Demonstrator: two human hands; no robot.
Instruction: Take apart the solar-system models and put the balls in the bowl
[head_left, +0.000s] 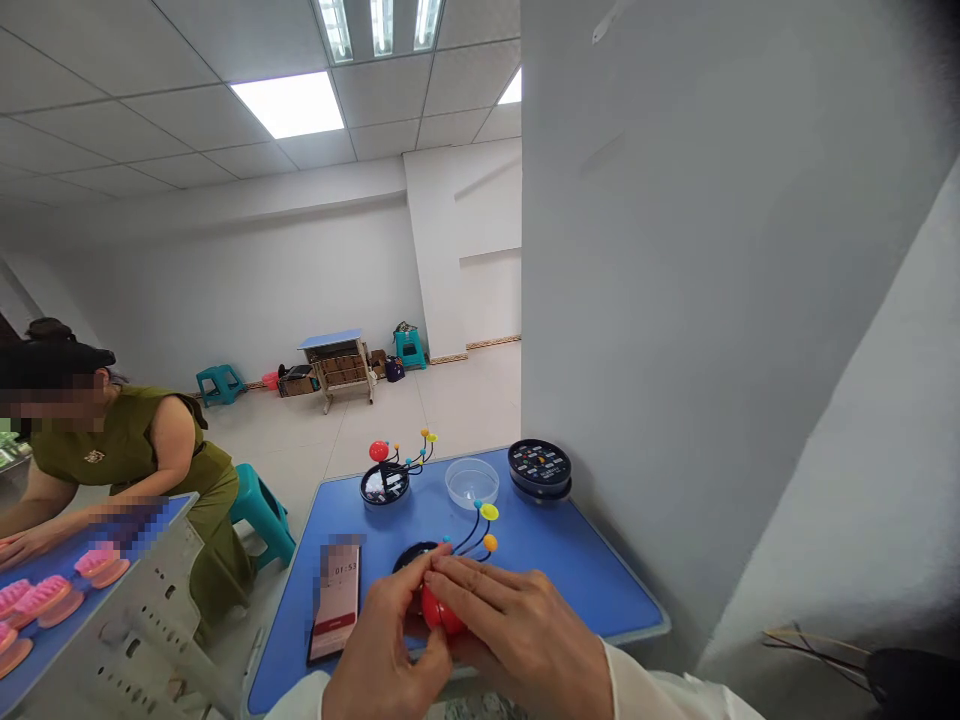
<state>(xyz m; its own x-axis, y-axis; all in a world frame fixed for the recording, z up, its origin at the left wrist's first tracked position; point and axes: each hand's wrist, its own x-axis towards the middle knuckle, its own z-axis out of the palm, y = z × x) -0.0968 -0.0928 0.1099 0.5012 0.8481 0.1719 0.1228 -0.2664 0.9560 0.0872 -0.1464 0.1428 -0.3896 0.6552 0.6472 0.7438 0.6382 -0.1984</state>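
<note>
Both of my hands close around a red ball (442, 610) at the near edge of the blue table. My left hand (386, 645) wraps its left side, thumb below and fingertips on top. From the right, my right hand (529, 625) presses its fingers over the top. Beyond my fingers, thin black curved arms carry small coloured balls, among them a yellow disc-like one (490, 512) and an orange ball (490, 543). A round black base (411, 556) shows partly behind my left fingers; my hands hide how it joins the ball.
A similar model with a red ball (379, 451) stands at the table's far left. Beside it are a clear round bowl (472, 486) and stacked black discs (539, 465). A phone (337, 600) lies at left. Another person (161, 450) works at the neighbouring table with pink brushes (60, 600). A wall rises at right.
</note>
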